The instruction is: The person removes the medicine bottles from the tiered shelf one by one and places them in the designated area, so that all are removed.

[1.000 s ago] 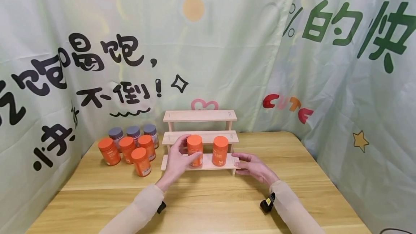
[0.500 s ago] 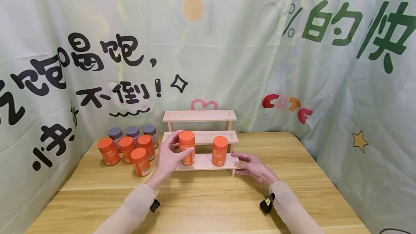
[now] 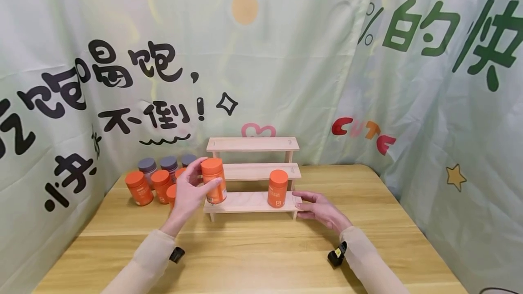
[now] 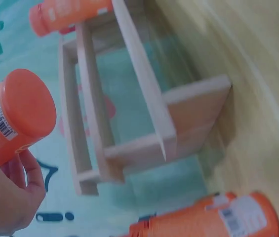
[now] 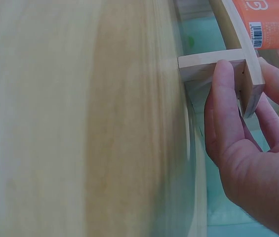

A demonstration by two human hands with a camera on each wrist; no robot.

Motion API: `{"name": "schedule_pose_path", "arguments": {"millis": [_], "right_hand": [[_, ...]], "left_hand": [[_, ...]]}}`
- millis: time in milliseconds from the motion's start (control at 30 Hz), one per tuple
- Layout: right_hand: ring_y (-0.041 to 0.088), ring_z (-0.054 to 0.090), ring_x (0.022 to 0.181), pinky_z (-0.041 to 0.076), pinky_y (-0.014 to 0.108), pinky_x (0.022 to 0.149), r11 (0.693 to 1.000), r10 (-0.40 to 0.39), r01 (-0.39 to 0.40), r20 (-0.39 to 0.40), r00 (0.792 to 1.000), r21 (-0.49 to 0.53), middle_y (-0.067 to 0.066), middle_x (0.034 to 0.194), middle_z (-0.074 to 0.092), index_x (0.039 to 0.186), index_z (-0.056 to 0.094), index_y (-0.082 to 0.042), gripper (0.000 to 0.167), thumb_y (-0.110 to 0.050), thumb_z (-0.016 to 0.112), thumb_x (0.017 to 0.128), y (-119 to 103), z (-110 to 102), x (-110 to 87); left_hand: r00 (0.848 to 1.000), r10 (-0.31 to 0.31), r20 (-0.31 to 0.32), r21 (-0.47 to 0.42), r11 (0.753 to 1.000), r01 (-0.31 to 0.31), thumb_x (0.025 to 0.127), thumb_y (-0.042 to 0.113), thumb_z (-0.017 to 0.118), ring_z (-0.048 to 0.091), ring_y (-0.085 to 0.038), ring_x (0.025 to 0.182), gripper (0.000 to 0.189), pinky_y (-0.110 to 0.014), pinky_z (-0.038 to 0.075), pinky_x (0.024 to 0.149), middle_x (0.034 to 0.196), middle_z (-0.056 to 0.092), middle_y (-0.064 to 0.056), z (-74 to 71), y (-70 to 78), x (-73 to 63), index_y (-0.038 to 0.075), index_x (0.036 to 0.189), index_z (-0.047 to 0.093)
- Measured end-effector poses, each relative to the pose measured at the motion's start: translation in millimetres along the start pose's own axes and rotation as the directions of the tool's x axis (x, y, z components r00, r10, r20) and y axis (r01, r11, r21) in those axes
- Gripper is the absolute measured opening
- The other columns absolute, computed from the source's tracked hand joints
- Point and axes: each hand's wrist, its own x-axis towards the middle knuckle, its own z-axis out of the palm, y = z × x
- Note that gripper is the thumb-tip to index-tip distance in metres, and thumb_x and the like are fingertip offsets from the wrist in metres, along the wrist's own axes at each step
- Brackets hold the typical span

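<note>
My left hand (image 3: pixel 189 196) grips an orange screw-cap jar (image 3: pixel 214 180) round its side, slightly tilted. It is in front of the left part of a three-step wooden display shelf (image 3: pixel 251 201). In the left wrist view the held jar (image 4: pixel 23 111) shows its base and a barcode, apart from the shelf (image 4: pixel 144 89). A second orange jar (image 3: pixel 278 189) stands upright on the right side of the lowest step. My right hand (image 3: pixel 320 210) holds that step's right end; in the right wrist view its fingers (image 5: pixel 224 106) press on the shelf's leg (image 5: pixel 208 64).
At the left of the wooden table (image 3: pixel 261 253) several orange jars (image 3: pixel 139 189) stand, with purple-capped jars (image 3: pixel 148 169) behind them. My left hand partly covers that group. A printed curtain (image 3: pixel 286 71) hangs close behind the shelf and down both sides.
My left hand has moved left and up with the orange jar, from the lowest step's middle to its left end, the jar now tilted. My right hand has stayed at the shelf's right end.
</note>
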Motion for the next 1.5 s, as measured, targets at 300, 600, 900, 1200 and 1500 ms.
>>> {"name": "schedule_pose_path", "arguments": {"millis": [300,600,900,1200,1500], "right_hand": [[0.017,0.065,0.102,0.057,0.035,0.088,1.000,-0.001,0.001,-0.004,1.000,0.004,0.017,0.137,0.050,0.146,0.041,0.001,0.055,-0.008,0.062,0.096,1.0,-0.9,0.3],[0.017,0.065,0.101,0.057,0.037,0.089,1.000,0.009,-0.009,-0.008,1.000,0.010,0.018,0.138,0.051,0.146,0.041,0.002,0.054,-0.006,0.060,0.096,0.6,-0.2,0.7],[0.018,0.065,0.102,0.056,0.038,0.090,1.000,0.010,-0.010,-0.012,1.000,0.018,0.020,0.142,0.046,0.145,0.042,0.002,0.054,-0.006,0.061,0.096,0.0,1.4,0.4],[0.018,0.066,0.101,0.057,0.038,0.090,1.000,0.013,-0.013,-0.011,1.000,0.020,0.019,0.138,0.050,0.146,0.041,0.002,0.054,-0.006,0.060,0.096,-0.6,2.0,-0.4],[0.017,0.065,0.100,0.057,0.038,0.090,1.000,0.010,-0.010,-0.004,1.000,0.016,0.016,0.134,0.053,0.145,0.041,0.002,0.054,-0.006,0.061,0.096,-2.1,2.1,-1.2]], "left_hand": [[0.994,0.085,-0.065,0.009,0.996,-0.084,0.077,0.002,0.082,0.065,-0.011,0.087,0.062,-0.020,0.055,0.075,0.104,0.067,0.007,-33.4,7.1,8.6,0.007,0.133,0.057],[0.994,0.071,-0.078,0.069,0.996,-0.065,0.076,0.004,0.083,0.064,-0.010,0.084,0.062,-0.019,0.054,0.070,0.104,0.067,0.009,-53.1,8.9,10.5,0.013,0.132,0.059],[0.984,0.029,-0.178,0.060,0.998,-0.018,0.077,0.003,0.082,0.064,-0.011,0.087,0.060,-0.015,0.054,0.076,0.106,0.066,0.006,-73.6,5.6,12.6,0.010,0.132,0.059],[0.957,-0.013,-0.290,-0.051,0.999,-0.002,0.073,-0.007,0.081,0.061,-0.013,0.089,0.060,-0.013,0.052,0.077,0.105,0.064,0.000,-94.6,0.3,15.0,0.005,0.128,0.059],[0.934,-0.026,-0.357,-0.040,0.999,0.013,0.072,-0.006,0.082,0.059,-0.012,0.090,0.060,-0.010,0.051,0.076,0.106,0.062,0.001,-107.4,-3.0,14.8,0.005,0.127,0.059]]}}
